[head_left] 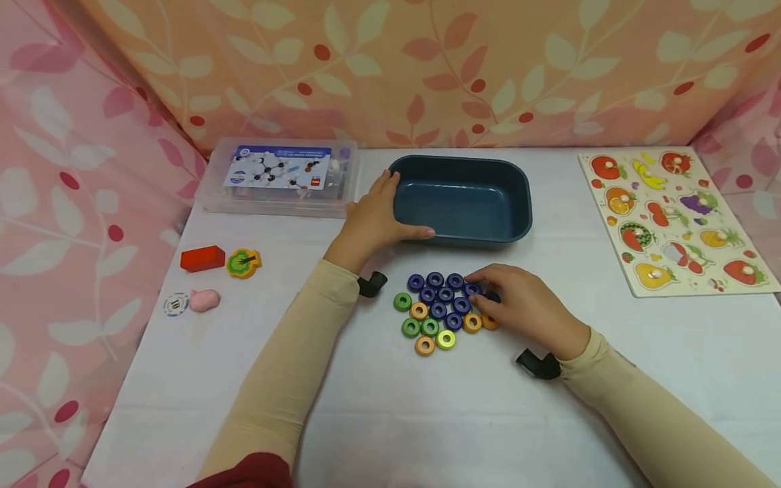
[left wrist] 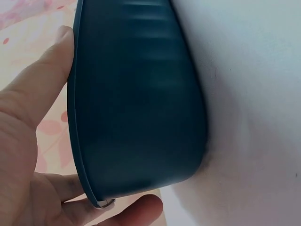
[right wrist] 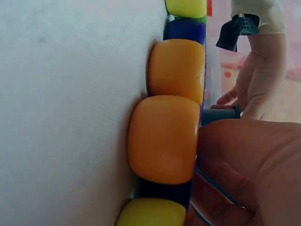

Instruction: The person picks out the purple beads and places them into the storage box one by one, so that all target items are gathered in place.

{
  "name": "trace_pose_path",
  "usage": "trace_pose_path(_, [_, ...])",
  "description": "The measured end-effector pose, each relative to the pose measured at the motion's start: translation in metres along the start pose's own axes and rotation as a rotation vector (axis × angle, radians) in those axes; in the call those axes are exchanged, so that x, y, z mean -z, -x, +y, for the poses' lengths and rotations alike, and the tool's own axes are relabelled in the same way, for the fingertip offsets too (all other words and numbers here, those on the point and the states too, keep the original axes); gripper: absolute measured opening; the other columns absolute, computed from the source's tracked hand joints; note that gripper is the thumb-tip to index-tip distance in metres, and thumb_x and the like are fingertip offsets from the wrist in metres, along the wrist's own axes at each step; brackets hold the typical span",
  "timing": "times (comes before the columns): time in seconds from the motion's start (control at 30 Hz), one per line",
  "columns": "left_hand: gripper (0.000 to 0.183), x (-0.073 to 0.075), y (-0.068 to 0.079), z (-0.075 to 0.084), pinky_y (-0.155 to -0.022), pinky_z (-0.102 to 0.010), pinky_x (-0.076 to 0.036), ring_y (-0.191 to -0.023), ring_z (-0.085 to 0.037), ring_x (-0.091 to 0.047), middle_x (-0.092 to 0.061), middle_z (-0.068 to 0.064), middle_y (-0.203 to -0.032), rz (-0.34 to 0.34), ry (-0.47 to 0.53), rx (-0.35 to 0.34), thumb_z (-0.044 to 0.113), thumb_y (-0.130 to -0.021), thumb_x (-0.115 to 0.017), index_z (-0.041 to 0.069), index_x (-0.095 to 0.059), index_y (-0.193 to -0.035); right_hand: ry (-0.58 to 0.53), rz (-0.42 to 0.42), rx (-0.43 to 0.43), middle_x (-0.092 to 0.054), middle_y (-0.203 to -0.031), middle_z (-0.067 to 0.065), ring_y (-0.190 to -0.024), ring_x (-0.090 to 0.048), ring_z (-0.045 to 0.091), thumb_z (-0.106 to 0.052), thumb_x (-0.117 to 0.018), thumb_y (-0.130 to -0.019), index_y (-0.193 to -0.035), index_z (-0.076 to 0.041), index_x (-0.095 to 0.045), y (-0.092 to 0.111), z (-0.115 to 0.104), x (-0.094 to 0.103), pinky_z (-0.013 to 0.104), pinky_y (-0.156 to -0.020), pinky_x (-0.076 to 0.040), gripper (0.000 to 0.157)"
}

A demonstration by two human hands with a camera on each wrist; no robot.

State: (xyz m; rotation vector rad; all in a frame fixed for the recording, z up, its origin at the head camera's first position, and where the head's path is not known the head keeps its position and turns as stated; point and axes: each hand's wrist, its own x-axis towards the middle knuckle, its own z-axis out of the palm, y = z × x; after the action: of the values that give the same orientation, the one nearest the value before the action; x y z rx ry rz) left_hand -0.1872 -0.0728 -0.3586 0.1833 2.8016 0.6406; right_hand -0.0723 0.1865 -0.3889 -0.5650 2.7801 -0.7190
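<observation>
Fingers [head_left: 382,186] of the left hand [head_left: 369,220] spread wide about the left end of the blue tray [head_left: 460,210], thumb lying along its near rim. Right hand [head_left: 527,301] at the right edge of the ring cluster, thumb and index apart over purple rings [head_left: 445,294] — cannot tell whether any is pinched.

Rings packed close, flat on the white cloth [head_left: 390,434]: purple mostly, with orange rings [head_left: 425,346], green rings [head_left: 411,328] and a yellow ring [head_left: 446,339] along the left and near margins. Only a strip of cloth parts cluster from tray; broad open cloth nearer the body, and more between tray and fruit board [head_left: 671,291]. Tighter leftward — the clear plastic box [head_left: 277,203] lies near the tray.

Left forearm slants up from lower left, right forearm in from lower right; beige sleeves, black pieces [head_left: 539,364] at both wrists. Far left, well apart: red block [head_left: 203,259], tree piece [head_left: 243,263], pink figure [head_left: 204,300], round chip [head_left: 176,305].
</observation>
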Motion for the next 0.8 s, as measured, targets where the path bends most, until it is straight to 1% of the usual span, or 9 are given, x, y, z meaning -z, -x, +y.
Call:
trace_pose_path(0.13, [0.133,-0.001,0.0,0.001,-0.119,-0.066,-0.017,-0.155,-0.027,-0.02,-0.003,-0.001,-0.171,0.003,0.016,0.008,0.078,-0.063,-0.077,0.022,-0.009,-0.163,-0.038,-0.008,-0.006,-0.071,-0.12,0.004,-0.101,-0.067,0.018,-0.021,-0.073,-0.091,-0.124,-0.016,-0.07,-0.002,0.002,0.0,0.046,-0.089,-0.054,0.033])
trace_pose_path(0.23, [0.133,-0.001,0.001,0.001,-0.119,-0.067,-0.016,-0.155,-0.028,-0.02,-0.002,-0.001,-0.171,-0.001,0.026,0.012,0.077,-0.063,-0.078,0.022,-0.009,-0.163,-0.046,-0.001,0.006,-0.072,-0.113,0.002,-0.094,-0.066,0.015,-0.02,-0.073,-0.09,-0.123,-0.016,-0.071,-0.003,0.004,0.002,0.041,-0.085,-0.054,0.033])
trace_pose_path(0.33, [0.133,0.0,0.001,0.002,-0.119,-0.067,-0.015,-0.155,-0.029,-0.021,-0.001,0.0,-0.171,-0.006,0.035,0.013,0.077,-0.064,-0.078,0.023,-0.008,-0.163,-0.067,0.005,0.002,-0.072,-0.107,0.001,-0.088,-0.065,0.013,-0.018,-0.074,-0.089,-0.122,-0.015,-0.071,-0.004,0.002,0.009,0.038,-0.079,-0.053,0.033])
trace_pose_path(0.47, [0.132,0.001,0.002,0.001,-0.119,-0.067,-0.013,-0.155,-0.029,-0.021,0.0,0.0,-0.171,-0.008,0.049,0.017,0.076,-0.064,-0.078,0.023,-0.008,-0.163,-0.111,0.014,-0.011,-0.072,-0.11,0.002,-0.091,-0.067,0.017,-0.017,-0.074,-0.089,-0.123,-0.015,-0.07,-0.006,-0.006,0.027,0.042,-0.081,-0.056,0.034])
trace_pose_path(0.57, [0.132,0.001,0.002,0.001,-0.119,-0.067,-0.013,-0.155,-0.027,-0.019,0.0,0.001,-0.171,-0.007,0.061,0.022,0.075,-0.065,-0.079,0.024,-0.007,-0.163,-0.106,0.044,0.0,-0.071,-0.113,0.003,-0.095,-0.066,0.02,-0.018,-0.074,-0.09,-0.124,-0.015,-0.07,-0.012,-0.015,0.044,0.047,-0.086,-0.056,0.034])
trace_pose_path(0.63, [0.133,0.001,0.002,0.0,-0.119,-0.068,-0.012,-0.155,-0.027,-0.018,0.001,0.001,-0.171,-0.01,0.075,0.022,0.073,-0.065,-0.08,0.024,-0.005,-0.163,-0.095,0.064,0.011,-0.071,-0.115,0.004,-0.095,-0.067,0.021,-0.017,-0.074,-0.091,-0.124,-0.014,-0.07,-0.018,-0.02,0.055,0.048,-0.087,-0.055,0.033])
trace_pose_path(0.7, [0.134,0.0,0.002,0.0,-0.119,-0.068,-0.011,-0.156,-0.026,-0.016,0.002,0.001,-0.171,-0.017,0.091,0.021,0.073,-0.065,-0.081,0.024,-0.003,-0.163,-0.092,0.079,0.013,-0.071,-0.115,0.005,-0.093,-0.067,0.02,-0.018,-0.074,-0.091,-0.123,-0.014,-0.07,-0.027,-0.025,0.065,0.046,-0.085,-0.056,0.033])
trace_pose_path(0.8, [0.135,0.0,0.001,0.0,-0.119,-0.069,-0.01,-0.156,-0.026,-0.015,0.002,0.0,-0.171,-0.023,0.115,0.015,0.071,-0.065,-0.081,0.023,-0.002,-0.163,-0.113,0.061,-0.007,-0.072,-0.111,0.006,-0.089,-0.068,0.019,-0.02,-0.074,-0.091,-0.123,-0.015,-0.07,-0.05,-0.029,0.08,0.04,-0.074,-0.056,0.033])
